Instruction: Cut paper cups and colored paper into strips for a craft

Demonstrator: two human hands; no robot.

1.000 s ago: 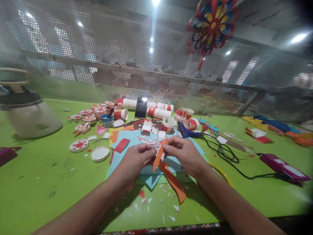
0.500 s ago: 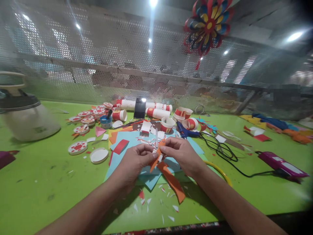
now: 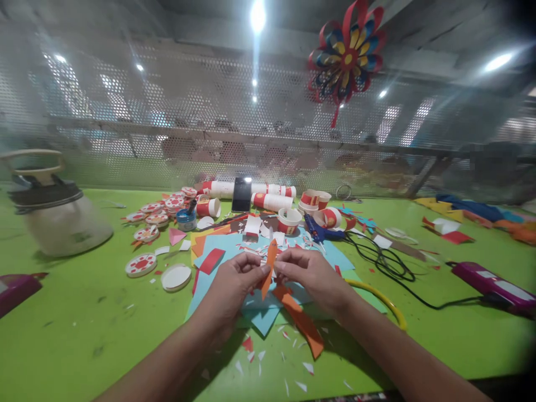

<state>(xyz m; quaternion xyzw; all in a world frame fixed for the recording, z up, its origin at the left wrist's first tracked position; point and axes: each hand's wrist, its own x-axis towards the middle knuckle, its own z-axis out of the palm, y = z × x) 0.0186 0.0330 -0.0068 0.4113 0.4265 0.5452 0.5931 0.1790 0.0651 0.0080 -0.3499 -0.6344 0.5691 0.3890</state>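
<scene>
A narrow, pointed orange paper piece (image 3: 269, 271) stands nearly upright between my hands, above a pile of coloured sheets. My left hand (image 3: 237, 282) pinches its left edge between thumb and fingers. At its right edge, the closed fingertips of my right hand (image 3: 307, 276) hold it too, partly out of sight. Below my right hand lies a curved orange paper strip (image 3: 302, 324). Light blue paper sheets (image 3: 209, 293) spread under both hands, with a red paper piece (image 3: 212, 261) on them at the left. White and red scraps (image 3: 309, 368) litter the near side.
Stacked paper cups (image 3: 272, 201), a phone (image 3: 242, 194) and a blue glue gun (image 3: 320, 231) are behind the sheets. Decorated discs (image 3: 141, 264) and a blue jar (image 3: 186, 219) lie left. A black cable (image 3: 387, 259) and purple tool (image 3: 492, 283) sit right; a large jug (image 3: 62, 218) stands far left.
The orange paper piece has turned more upright. My right fingers have shifted from its upper face to its right edge. The whole view has tilted slightly upward.
</scene>
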